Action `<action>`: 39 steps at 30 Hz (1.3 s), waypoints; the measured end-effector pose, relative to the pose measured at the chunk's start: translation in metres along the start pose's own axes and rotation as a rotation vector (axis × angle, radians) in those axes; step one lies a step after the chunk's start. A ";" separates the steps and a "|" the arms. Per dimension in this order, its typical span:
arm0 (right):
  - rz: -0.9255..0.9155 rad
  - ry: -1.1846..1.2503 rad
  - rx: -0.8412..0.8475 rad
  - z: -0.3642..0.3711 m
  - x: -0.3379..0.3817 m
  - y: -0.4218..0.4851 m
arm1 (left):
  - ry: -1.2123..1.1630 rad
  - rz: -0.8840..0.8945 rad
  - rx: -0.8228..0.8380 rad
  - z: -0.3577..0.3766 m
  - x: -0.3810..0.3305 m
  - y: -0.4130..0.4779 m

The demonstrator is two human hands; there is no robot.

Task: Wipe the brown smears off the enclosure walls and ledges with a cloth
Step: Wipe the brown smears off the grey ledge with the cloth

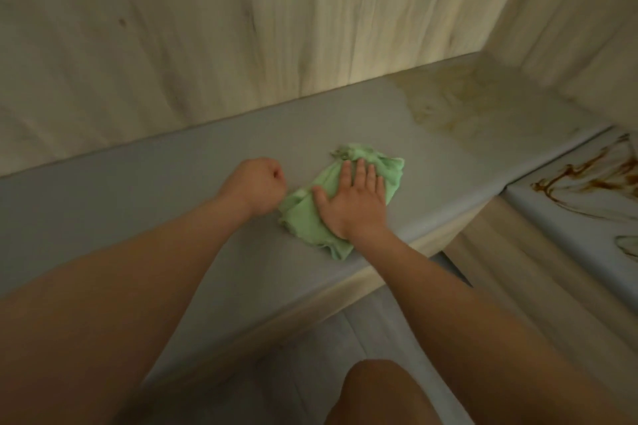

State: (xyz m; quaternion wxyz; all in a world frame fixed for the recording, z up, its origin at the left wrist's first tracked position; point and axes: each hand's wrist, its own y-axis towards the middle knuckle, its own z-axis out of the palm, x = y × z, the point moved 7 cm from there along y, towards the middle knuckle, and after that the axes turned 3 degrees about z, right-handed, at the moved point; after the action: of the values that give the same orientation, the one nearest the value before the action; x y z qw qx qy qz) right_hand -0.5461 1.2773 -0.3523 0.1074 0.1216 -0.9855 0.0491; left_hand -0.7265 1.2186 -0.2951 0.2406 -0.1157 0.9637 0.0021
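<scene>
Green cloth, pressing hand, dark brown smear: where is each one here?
green cloth point(298, 217): head view, bare fold left of the thumb.
right hand point(355, 205): head view, back of the hand.
dark brown smear point(607, 181): head view, its thick middle streak.

A small wood-panelled enclosure point(511, 21) (pale plank walls point(165, 45)) with stepped grey ledges point(131, 214), one brown-smeared.

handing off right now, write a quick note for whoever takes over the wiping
Right hand: flat, pressing the green cloth on the grey ledge.
Left hand: fisted beside the cloth, no grip on it seen.
Done: ledge around the cloth looks clean.
Left: faint brown smear toward the ledge's right corner; dark brown smears on the lower right ledge.
</scene>
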 end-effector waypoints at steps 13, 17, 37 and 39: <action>0.474 -0.020 -0.080 -0.053 -0.215 0.083 | 0.105 0.269 -0.022 0.072 -0.119 0.070; 0.541 -0.029 -0.089 -0.060 -0.254 0.105 | 0.066 0.233 -0.011 0.085 -0.130 0.089; 0.603 -0.132 -0.146 -0.066 -0.311 0.178 | 0.274 -0.130 0.433 0.106 -0.144 0.204; 0.612 -0.143 -0.130 -0.067 -0.310 0.177 | 0.268 -0.191 0.499 0.106 -0.147 0.212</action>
State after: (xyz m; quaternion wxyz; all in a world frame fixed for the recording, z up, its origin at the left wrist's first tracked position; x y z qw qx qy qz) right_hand -0.2829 1.5276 -0.3691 0.0255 -0.1846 -0.9825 0.0074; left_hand -0.5991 1.4641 -0.3319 0.1315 -0.1426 0.9424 -0.2726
